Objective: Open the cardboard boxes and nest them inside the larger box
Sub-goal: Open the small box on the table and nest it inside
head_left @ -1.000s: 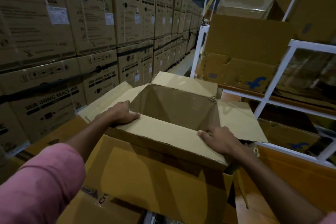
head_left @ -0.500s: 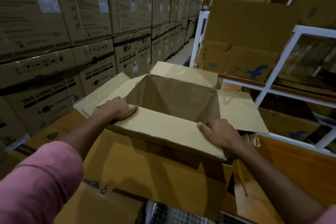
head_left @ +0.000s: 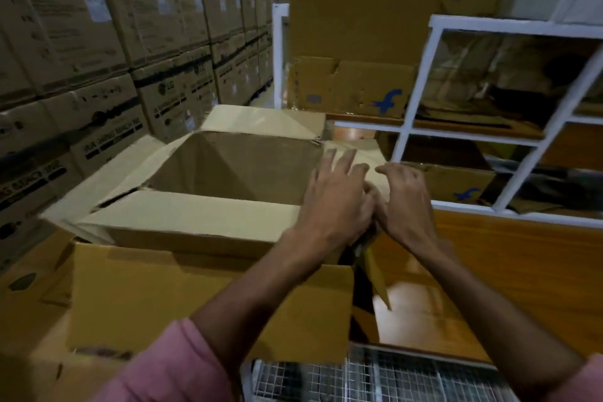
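Note:
An open, light brown inner box [head_left: 235,170] stands with its flaps spread inside a larger brown box [head_left: 208,300], whose near wall faces me. Both hands meet at the inner box's near right corner. My left hand [head_left: 336,202] lies with straight fingers over the right flap [head_left: 360,153]. My right hand [head_left: 404,202] sits beside it on the same flap with its fingers curled over the flap; its thumb is hidden. The inside of the inner box holds nothing.
Stacked washing machine cartons [head_left: 137,52] wall off the left. A white metal rack [head_left: 421,81] with flattened boxes stands at the right. A wire mesh cage [head_left: 375,375] lies below, and an orange-brown board [head_left: 509,274] at the near right.
My left hand has left the near left corner and crossed to the right flap beside my right hand. The inner box now sits lower in the larger box.

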The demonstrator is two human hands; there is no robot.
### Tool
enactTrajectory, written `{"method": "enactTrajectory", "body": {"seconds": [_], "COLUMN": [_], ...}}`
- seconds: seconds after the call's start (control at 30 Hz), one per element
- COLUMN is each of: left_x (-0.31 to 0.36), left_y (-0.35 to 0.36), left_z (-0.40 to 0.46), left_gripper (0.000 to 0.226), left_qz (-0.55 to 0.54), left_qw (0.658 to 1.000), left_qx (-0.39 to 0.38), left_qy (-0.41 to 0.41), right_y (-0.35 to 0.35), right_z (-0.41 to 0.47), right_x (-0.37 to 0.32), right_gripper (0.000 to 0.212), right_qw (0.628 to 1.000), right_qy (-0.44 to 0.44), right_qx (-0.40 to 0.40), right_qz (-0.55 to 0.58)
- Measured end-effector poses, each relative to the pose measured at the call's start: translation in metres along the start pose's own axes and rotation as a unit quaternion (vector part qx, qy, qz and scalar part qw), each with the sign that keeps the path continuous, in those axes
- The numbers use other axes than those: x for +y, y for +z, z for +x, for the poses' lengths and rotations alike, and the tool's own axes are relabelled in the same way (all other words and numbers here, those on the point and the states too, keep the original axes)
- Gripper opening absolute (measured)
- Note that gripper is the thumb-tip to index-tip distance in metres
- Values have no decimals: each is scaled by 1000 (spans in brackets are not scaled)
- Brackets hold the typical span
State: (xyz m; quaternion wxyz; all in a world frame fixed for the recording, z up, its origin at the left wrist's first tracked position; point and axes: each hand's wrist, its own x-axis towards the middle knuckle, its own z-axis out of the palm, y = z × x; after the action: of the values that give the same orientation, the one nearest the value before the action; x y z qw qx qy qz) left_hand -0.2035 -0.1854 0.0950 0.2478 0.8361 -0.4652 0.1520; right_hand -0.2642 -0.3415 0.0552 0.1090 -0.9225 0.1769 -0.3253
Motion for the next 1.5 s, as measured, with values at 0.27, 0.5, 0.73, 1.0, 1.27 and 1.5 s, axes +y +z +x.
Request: {"method": "enactTrajectory", "body": {"seconds": [0.27,0.5,0.73,1.0,1.27,1.5], "left_x": [148,266,382,429,469,538], "left_y": [114,237,325,382,449,509], "left_z": [27,58,85,114,146,189], "left_gripper": [62,67,71,72,72,71], "left_qz": [-29,-3,10,12,-2,2], "left_qw": [995,984,970,956,937,926], "left_qx": [-18,-151,-204,-237,-282,-314], "left_qy": [98,98,134,174,208,207], "right_y": [-62,-114,-179,-193,-206,-236], "right_z": [-55,-132,-185,-205,-223,-214], "right_x": [165,348,480,542,613,719], "right_gripper": [52,65,79,87,90,83], "right_qw": [993,976,956,938,920,910], "right_qy": [99,210,287,344,388,409], "right_qx": [61,25,6,-1,-2,-4], "right_qz": [-34,-43,-67,-51,-60,-70]}}
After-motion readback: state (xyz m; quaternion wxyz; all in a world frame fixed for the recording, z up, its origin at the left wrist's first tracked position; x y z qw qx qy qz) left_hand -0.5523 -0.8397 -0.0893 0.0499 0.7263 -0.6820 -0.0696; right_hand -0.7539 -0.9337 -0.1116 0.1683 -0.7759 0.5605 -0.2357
